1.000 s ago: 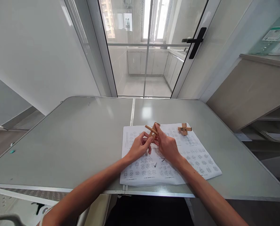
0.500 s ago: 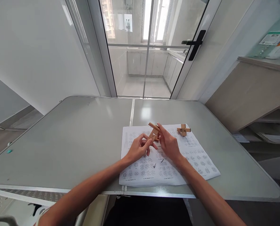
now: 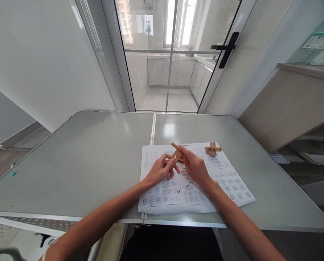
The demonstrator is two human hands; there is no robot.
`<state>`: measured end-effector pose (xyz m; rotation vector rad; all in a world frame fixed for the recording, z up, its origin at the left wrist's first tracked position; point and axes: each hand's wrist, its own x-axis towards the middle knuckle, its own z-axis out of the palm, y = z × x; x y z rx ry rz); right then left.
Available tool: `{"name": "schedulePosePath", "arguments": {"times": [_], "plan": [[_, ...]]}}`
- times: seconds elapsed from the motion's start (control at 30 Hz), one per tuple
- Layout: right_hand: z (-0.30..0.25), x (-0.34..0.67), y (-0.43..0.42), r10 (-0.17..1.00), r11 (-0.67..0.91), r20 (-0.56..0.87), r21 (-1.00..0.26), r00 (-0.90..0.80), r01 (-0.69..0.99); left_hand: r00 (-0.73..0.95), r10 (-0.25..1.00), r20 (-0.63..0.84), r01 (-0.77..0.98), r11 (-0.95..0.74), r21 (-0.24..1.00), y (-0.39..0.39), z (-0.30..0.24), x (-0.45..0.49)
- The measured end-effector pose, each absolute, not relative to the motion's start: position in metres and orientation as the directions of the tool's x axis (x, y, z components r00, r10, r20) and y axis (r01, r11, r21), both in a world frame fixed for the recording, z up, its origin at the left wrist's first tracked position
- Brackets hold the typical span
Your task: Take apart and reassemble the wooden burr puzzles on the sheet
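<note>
Both hands meet over a white printed sheet (image 3: 227, 183) lying on the grey table. My left hand (image 3: 160, 169) pinches the lower end of a small wooden puzzle piece (image 3: 176, 152) made of crossed bars. My right hand (image 3: 195, 166) grips the same piece from the right, fingers closed round its upper bar. A second wooden cross-shaped assembly (image 3: 212, 149) rests on the sheet's far right corner, a little beyond my right hand.
The grey folding table (image 3: 82, 163) has a seam down its middle and a rounded right edge. A glass door with a black handle (image 3: 225, 49) stands behind it. A wooden counter (image 3: 289, 98) is at the right. A small teal item (image 3: 13, 174) lies near the table's left edge.
The wooden bars have been turned and brought closer together between my fingers. Both hands stay over the sheet; the other assembly has not moved.
</note>
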<state>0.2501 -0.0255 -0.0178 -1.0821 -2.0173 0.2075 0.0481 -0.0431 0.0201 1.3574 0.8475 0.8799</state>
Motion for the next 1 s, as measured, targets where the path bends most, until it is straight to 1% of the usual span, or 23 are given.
{"name": "schedulePosePath", "arguments": {"times": [0.1,0.27,0.5,0.6,0.7,0.93,1.0], "plan": [[-0.019,0.247,-0.026,0.727,0.657,0.595,-0.458,-0.342,0.599,0.437,0.899,0.012,-0.04,0.006,0.999,-0.042,0.018,0.049],[-0.021,0.242,-0.029,0.714,0.662,0.603,-0.418,-0.355,0.622,0.367,0.93,0.022,-0.02,-0.016,1.0,-0.042,0.012,0.051],[-0.022,0.241,-0.029,0.707,0.679,0.608,-0.438,-0.362,0.59,0.336,0.942,0.019,0.026,-0.03,0.999,-0.041,0.012,0.051],[-0.021,0.24,-0.031,0.698,0.697,0.601,-0.446,-0.39,0.562,0.338,0.941,0.029,0.008,-0.034,0.999,-0.04,0.012,0.052],[-0.019,0.237,-0.033,0.674,0.722,0.598,-0.409,-0.434,0.557,0.321,0.947,0.027,-0.034,-0.017,0.999,-0.04,0.012,0.054],[-0.018,0.232,-0.034,0.701,0.678,0.6,-0.394,-0.385,0.621,0.313,0.95,0.011,-0.065,0.009,0.998,-0.04,0.015,0.058],[-0.019,0.232,-0.034,0.703,0.679,0.598,-0.402,-0.385,0.615,0.31,0.951,0.012,-0.061,0.008,0.998,-0.04,0.014,0.058]]}}
